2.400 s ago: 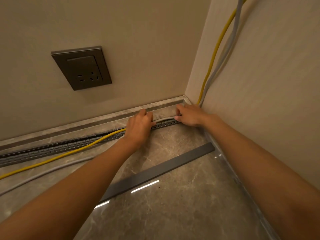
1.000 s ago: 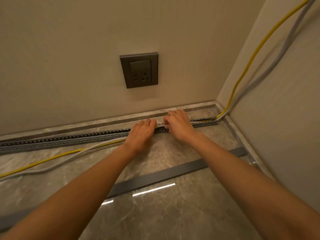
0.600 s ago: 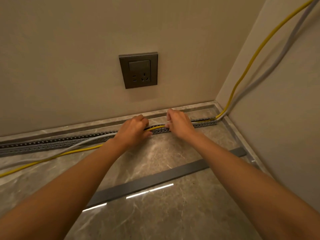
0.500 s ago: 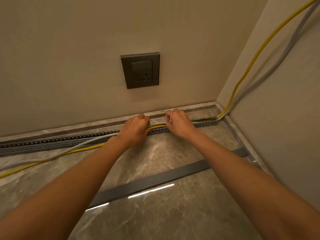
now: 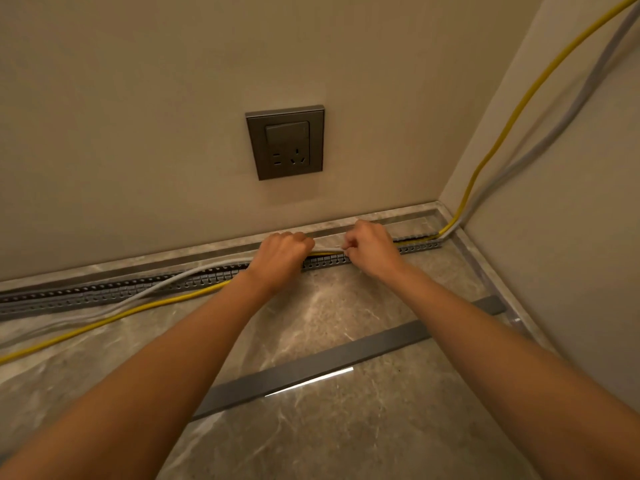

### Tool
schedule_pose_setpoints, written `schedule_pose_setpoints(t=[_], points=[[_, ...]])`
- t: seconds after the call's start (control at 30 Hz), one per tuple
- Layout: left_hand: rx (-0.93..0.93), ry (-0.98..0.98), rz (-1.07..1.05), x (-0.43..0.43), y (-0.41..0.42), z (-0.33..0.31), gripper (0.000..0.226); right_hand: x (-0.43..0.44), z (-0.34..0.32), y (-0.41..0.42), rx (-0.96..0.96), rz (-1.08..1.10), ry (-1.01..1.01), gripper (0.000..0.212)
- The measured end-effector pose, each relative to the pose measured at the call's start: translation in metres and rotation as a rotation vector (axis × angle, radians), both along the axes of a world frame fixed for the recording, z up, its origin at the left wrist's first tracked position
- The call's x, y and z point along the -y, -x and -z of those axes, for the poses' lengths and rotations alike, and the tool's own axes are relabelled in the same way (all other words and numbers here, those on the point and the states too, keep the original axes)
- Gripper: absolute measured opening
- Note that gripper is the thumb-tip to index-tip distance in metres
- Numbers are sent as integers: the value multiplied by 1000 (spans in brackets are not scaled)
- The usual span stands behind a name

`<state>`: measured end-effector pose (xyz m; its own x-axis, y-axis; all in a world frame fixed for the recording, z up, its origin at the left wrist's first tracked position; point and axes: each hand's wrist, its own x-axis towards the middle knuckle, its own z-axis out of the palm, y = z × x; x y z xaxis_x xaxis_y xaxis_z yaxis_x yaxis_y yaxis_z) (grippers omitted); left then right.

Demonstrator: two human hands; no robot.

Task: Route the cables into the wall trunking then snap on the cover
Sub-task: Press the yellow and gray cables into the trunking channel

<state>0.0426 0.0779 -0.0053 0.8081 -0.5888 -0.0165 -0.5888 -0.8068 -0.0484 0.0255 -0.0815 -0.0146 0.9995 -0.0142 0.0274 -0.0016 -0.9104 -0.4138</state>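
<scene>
A grey slotted trunking (image 5: 104,294) runs along the foot of the back wall. A yellow cable (image 5: 512,112) and a grey cable (image 5: 568,109) come down the right wall and lie inside the trunking from the corner to my hands. My left hand (image 5: 282,254) and my right hand (image 5: 369,245) are both closed on the two cables over the trunking, a short stretch of cable taut between them. Left of my left hand both cables lie loose on the floor in front of the trunking. The flat grey cover (image 5: 329,363) lies on the floor between my forearms.
A dark wall socket (image 5: 285,142) sits on the back wall above my hands. The marble skirting (image 5: 173,254) runs behind the trunking. The right wall closes the corner at the right. The floor is polished grey marble.
Both hands have shifted left along the trunking from the corner, and more of the cables now lies inside it. My fingers have gone from pressing flat to gripping the cables.
</scene>
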Motion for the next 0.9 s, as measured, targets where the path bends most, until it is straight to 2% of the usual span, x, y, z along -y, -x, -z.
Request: schedule_pose_setpoints(t=[0.03,0.13,0.23,0.4,0.53,0.6,0.67,0.77,0.9], points=[[32,-28,74,0,3,-3,15,-1,2,3,27,-3,36,19],[103,-53,174,-3,1,3,36,-4,10,14,115,-42,126,23],[80,-82,203,-5,-1,8,37,-5,18,27,153,-118,175,26],[142,-98,232,-2,4,15,36,-8,18,33,127,-94,119,30],[158,-123,171,7,10,6,31,-7,11,29,96,-95,116,29],[70,-141,88,13,11,-1,19,-9,8,26,40,-58,104,29],[-25,-179,-18,16,6,4,25,-10,4,20,-32,-40,109,29],[-75,-131,-101,17,2,7,23,-7,-2,12,-106,-23,106,26],[-135,178,-181,1,-2,6,23,-5,-7,17,-49,-25,84,31]])
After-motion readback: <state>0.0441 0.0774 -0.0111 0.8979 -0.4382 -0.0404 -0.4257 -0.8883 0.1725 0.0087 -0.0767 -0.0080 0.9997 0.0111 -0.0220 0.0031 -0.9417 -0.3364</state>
